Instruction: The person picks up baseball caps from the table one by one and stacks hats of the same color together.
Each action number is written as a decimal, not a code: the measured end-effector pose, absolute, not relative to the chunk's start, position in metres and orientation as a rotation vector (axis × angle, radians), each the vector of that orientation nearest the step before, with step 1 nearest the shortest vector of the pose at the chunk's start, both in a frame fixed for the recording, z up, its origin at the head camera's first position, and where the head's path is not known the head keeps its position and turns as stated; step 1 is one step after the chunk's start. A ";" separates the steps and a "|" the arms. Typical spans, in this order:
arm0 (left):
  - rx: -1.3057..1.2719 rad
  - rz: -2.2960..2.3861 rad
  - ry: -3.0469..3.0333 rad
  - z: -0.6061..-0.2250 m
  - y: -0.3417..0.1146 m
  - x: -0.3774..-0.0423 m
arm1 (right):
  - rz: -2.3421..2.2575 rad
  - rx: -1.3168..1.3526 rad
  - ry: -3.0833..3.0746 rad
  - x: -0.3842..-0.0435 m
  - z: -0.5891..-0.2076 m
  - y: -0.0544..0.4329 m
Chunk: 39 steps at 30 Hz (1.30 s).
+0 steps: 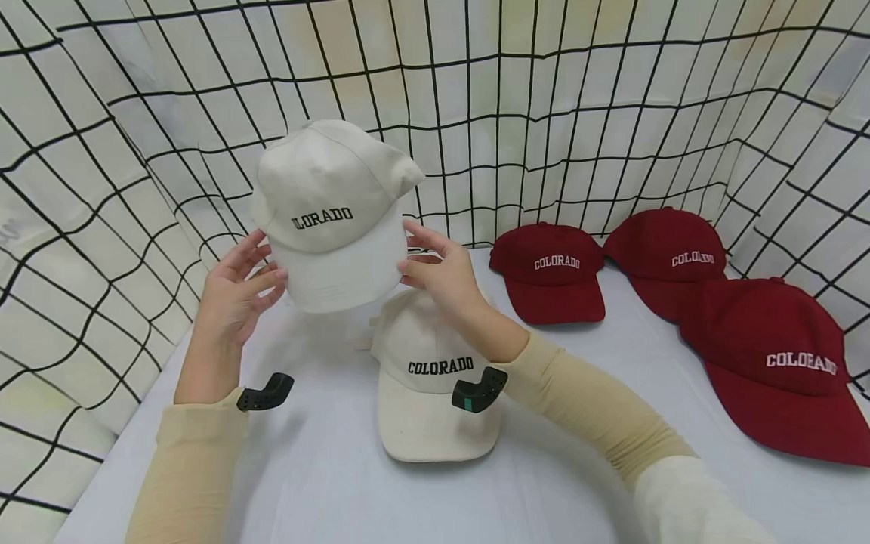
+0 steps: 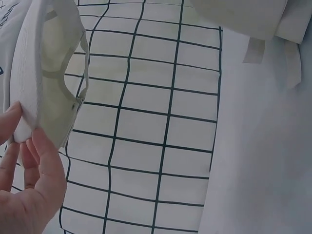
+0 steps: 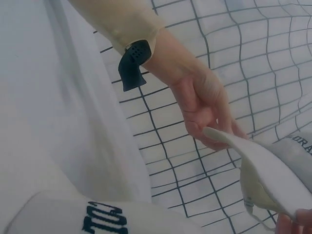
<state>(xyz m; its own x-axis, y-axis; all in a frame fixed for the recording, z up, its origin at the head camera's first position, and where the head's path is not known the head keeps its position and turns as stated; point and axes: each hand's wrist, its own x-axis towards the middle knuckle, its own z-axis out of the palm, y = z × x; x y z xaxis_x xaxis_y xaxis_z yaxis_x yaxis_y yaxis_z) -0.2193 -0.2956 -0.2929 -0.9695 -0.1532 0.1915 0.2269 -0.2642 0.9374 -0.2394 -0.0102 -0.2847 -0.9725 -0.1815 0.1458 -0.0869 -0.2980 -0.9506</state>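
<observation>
Head view alone shows red caps (image 1: 547, 283); both hands (image 1: 233, 298) (image 1: 445, 279) pinch a white cap's brim (image 1: 343, 273).

Head view: bright, diffuse light; soft shadows near left edge of worktop (image 1: 326, 491); held cap (image 1: 319, 181), brim pale, stitching faint; gridded backdrop (image 1: 476, 91), lines curving toward frame margins. Wrist views: dimmer, hazy, fine detail soft.

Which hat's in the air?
The white cap that the left hand and right hand hold by its brim; the other white cap and three red caps lie on the surface.
</observation>
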 end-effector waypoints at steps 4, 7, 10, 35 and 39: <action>-0.158 -2.381 -1.693 -0.296 -0.292 -0.220 | -2.448 -0.335 1.837 -0.240 -0.286 0.000; -0.203 -2.402 -1.677 -0.298 -0.288 -0.220 | -2.441 -0.331 1.844 -0.241 -0.287 0.008; -0.246 -2.409 -1.670 -0.298 -0.284 -0.220 | -2.434 -0.319 1.854 -0.242 -0.288 0.015; -0.327 -2.434 -1.740 -0.297 -0.250 -0.211 | -2.387 -0.268 1.740 -0.234 -0.298 0.065; -0.322 -2.431 -1.777 -0.298 -0.245 -0.211 | -2.364 -0.254 1.758 -0.232 -0.300 0.071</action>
<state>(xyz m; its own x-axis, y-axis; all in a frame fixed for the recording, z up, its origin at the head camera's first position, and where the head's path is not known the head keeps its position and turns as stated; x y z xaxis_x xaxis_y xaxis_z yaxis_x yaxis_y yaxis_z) -0.2105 -0.2448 -0.2977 -0.9711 0.0332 0.2365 0.2153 -0.3070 0.9270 -0.2316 0.0711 -0.2999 -0.9684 -0.2482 0.0266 0.0459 -0.2819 -0.9583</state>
